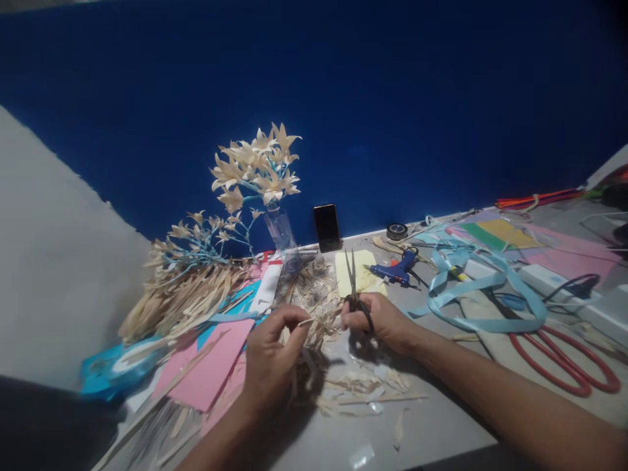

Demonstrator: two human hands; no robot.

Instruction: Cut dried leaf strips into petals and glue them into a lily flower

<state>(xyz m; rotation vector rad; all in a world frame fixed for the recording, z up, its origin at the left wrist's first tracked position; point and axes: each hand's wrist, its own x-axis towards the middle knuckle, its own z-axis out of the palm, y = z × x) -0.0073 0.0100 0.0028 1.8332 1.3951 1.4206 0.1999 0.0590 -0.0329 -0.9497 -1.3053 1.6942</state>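
My left hand (275,356) is closed in a pinch on a thin pale strip of dried husk (306,322). My right hand (380,320) grips a pair of scissors (352,278) by the dark handles, blades pointing up and away from me. Between and below both hands lie dried husk scraps (321,327) and trimmings. Just beyond the scissors, a yellow paper sheet (346,271) lies on the table, with a blue glue gun (402,269) at its right. Pale handmade flowers (267,167) on blue stems stand in a clear bottle (283,235).
A black phone (327,227) leans against the blue wall. Dried husks (181,297), smaller flowers (196,239), and pink paper (213,366) crowd the left side. Light-blue ribbon (483,324), red-handled scissors (564,363) and a white power strip (554,281) lie at right.
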